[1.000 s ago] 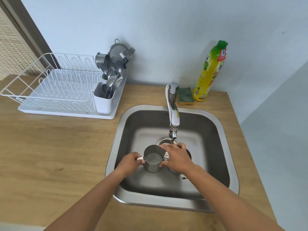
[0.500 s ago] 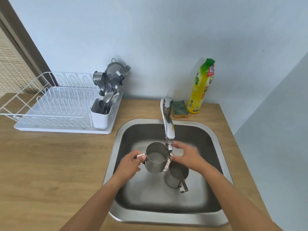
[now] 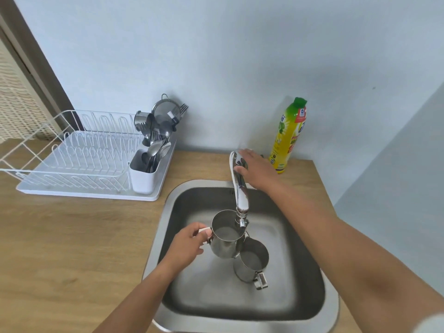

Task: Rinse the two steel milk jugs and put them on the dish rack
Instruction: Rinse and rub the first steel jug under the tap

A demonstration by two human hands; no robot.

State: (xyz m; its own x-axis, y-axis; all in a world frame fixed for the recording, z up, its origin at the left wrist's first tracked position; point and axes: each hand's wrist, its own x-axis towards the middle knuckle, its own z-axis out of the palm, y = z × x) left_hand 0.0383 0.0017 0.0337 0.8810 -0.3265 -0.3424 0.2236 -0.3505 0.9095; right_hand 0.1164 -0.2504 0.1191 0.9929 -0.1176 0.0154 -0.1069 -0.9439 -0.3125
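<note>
Head view, the only one. Landmark: the tap [image 3: 241, 188], rising from the back rim of the sink [image 3: 332, 301].

Left hand [image 3: 189, 245] is closed round the handle of the first jug [image 3: 224, 236], holding it directly under the tap's spout, mouth up and tilted slightly. Right hand [image 3: 255, 170] rests on the lever at the top of the tap, thumb and fingers loosely spread over it, gripping nothing else. I cannot tell whether water is running; no stream shows.

Second jug [image 3: 251, 260] stands upright on the sink floor, just in front of and right of the spout, touching or nearly touching the held jug, handle turned toward the camera.

Risks, as I judge them:
- The spout sits very close to the held jug's rim; a hard turn of the lever could splash water off the steel and onto the worktop.
- One-handed hold by the handle; a filling jug gets heavy and could tip or knock the standing one.
- Wet steel may slip on the carry left to the rack.

Containers:
- Held jug: pale grey inside, possibly a little liquid; not certain.
- Second jug: similar pale bottom, contents unclear.
- Dish rack [image 3: 72, 162], well left of the tap: plate slots bare.
- Cutlery holder [image 3: 143, 179] at the rack's near-tap end: spoons, forks, a strainer.
- Soap bottle [image 3: 288, 138], right of and behind the tap: capped.
</note>
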